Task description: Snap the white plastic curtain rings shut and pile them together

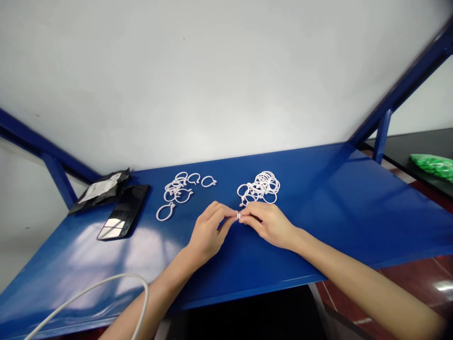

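Note:
Both hands meet over the blue table (311, 189). My left hand (211, 231) and my right hand (272, 225) pinch a small white plastic ring (239, 216) from either side, mostly hidden by the fingertips. Just beyond my right hand lies a heap of white plastic rings (262, 185), each with a small clasp. Past my left hand is a looser cluster of similar rings (173, 190). One separate ring (171, 206) sits nearer me, and another (214, 182) lies apart at the cluster's right.
A black smartphone (124, 213) lies on the left, beside a black plastic package (102, 189) with a white label. A white cable (122, 275) arcs over my left forearm. A pale wall rises behind the table, with blue frame bars (382, 137) at the sides. A green bag (433, 166) is far right.

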Demonstrator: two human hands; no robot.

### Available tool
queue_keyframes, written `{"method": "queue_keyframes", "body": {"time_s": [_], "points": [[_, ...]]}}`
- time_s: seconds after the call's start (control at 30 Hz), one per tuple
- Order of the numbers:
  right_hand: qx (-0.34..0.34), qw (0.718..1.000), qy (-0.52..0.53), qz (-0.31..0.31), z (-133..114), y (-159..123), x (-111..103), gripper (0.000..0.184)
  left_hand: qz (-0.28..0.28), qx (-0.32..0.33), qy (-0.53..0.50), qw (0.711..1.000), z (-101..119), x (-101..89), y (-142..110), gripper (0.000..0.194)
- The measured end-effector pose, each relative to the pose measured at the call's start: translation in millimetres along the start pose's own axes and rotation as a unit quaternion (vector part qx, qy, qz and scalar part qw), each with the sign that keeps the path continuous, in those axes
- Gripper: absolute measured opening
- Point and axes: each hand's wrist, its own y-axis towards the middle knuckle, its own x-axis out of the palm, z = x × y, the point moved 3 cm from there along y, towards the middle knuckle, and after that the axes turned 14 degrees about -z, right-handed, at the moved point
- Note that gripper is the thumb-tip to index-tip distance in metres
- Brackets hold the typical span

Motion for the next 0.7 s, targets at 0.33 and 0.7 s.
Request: {"method": "queue_keyframes", "body": {"time_s": [0.33,0.7], "points": [[-0.018,0.999,-0.031,-0.013,-4,-1,-3,0.022,0.002,0.053,0.043,0.998,5,3.9,-1,0.010],[0.035,0.972,-0.200,0.118,10,5,-16,0.022,-0.010,-0.215,0.301,0.929,-41,-20.7,2,0.027]]}}
